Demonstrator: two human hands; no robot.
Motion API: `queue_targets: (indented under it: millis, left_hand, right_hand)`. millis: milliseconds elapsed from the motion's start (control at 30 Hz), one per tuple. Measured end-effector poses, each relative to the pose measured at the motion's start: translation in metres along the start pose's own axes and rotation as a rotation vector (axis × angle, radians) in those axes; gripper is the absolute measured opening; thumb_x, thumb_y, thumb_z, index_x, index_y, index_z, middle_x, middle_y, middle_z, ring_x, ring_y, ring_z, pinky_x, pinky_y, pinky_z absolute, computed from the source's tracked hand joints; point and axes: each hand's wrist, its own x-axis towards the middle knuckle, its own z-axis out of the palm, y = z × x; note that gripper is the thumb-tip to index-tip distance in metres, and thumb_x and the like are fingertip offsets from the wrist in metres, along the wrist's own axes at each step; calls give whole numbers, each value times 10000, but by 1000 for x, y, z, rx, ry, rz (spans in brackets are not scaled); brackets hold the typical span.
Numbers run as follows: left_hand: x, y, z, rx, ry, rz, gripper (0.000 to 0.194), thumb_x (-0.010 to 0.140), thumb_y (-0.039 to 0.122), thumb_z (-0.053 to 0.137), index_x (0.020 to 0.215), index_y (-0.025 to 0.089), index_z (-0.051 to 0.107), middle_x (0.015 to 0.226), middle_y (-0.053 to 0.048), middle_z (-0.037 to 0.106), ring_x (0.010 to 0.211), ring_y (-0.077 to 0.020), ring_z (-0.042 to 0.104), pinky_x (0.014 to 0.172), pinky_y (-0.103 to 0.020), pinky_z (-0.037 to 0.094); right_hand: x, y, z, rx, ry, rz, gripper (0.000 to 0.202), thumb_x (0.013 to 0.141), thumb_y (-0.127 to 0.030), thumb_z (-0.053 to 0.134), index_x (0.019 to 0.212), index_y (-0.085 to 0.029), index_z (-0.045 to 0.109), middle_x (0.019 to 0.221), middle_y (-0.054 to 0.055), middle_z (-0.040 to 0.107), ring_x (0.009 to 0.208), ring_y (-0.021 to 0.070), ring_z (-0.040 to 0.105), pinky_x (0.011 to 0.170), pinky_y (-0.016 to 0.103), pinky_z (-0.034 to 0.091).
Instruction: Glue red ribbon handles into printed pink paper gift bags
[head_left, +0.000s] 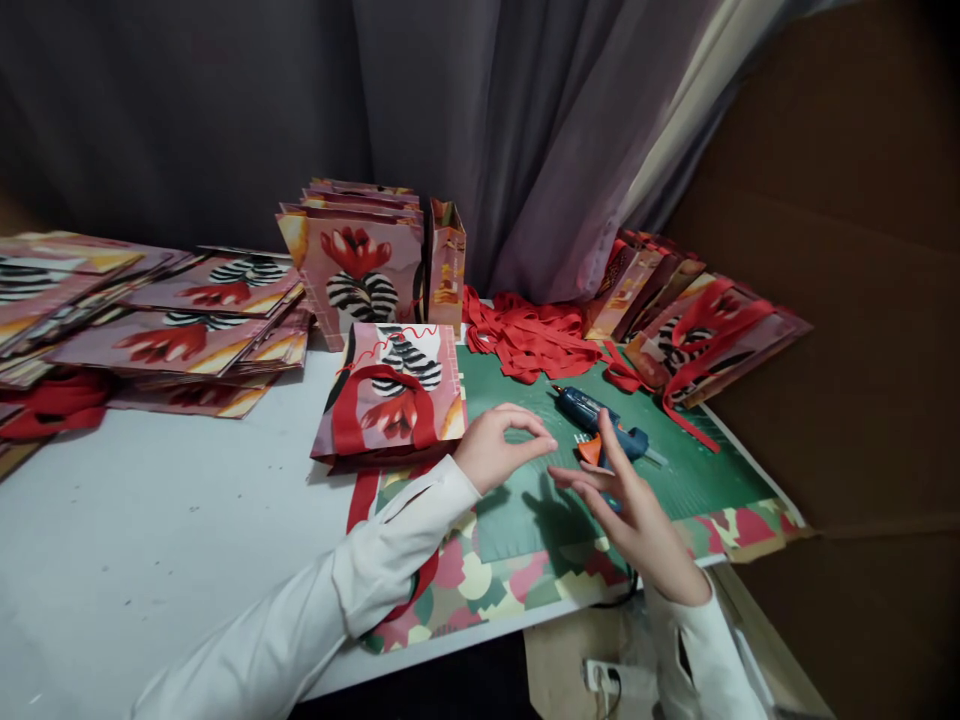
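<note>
My left hand [501,446] is over the green cutting mat [517,525] with thumb and fingertips pinched together; whatever may be between them is too small to make out. Facing it, my right hand [626,492] has its fingers stretched apart and holds nothing. Just behind the right hand lies a blue glue gun [589,405] with an orange trigger, partly hidden by the fingers. Left of my left hand rests a printed paper bag [448,372] with a red ribbon [346,415] looped across its front. A wavy red cord lies over its upper part.
Behind stand upright paper bags [360,250] and a heap of red ribbon [517,335]. Flat stacked bags [161,340] cover the table's left side. More ribboned bags [705,335] lean at the right against a brown cardboard panel [847,250]. A grey curtain [427,110] hangs behind.
</note>
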Motion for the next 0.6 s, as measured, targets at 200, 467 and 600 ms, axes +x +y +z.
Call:
queue_targets:
  millis: [200,467,600]
  left_hand:
    - [1,-7,1,19,19,-3,76,695,269,743,678,200,717,840,-38,706,856,-173,647,861,-300,497]
    - [3,-9,1,44,52,-49,104,738,293,677,694,199,680,778,-9,658,794,-156,592,822,-291,462]
    - [5,-23,16,9,-37,-157,292,804,414,579,607,204,626,685,-6,650,744,-170,596,852,-331,459]
  right_hand:
    - [-4,6,-13,-6,-21,55,583,973,-359,460,1516,-287,261,1105,64,736,989,209,709,962,405,512]
    - [-8,9,-23,70,-87,111,278,946,-415,511,1060,-216,668,928,67,767,804,211,724,763,326,569]
    - [2,15,-12,-105,280,144,368,972,-415,421,1188,-193,621,856,83,757,771,236,705,789,398,550]
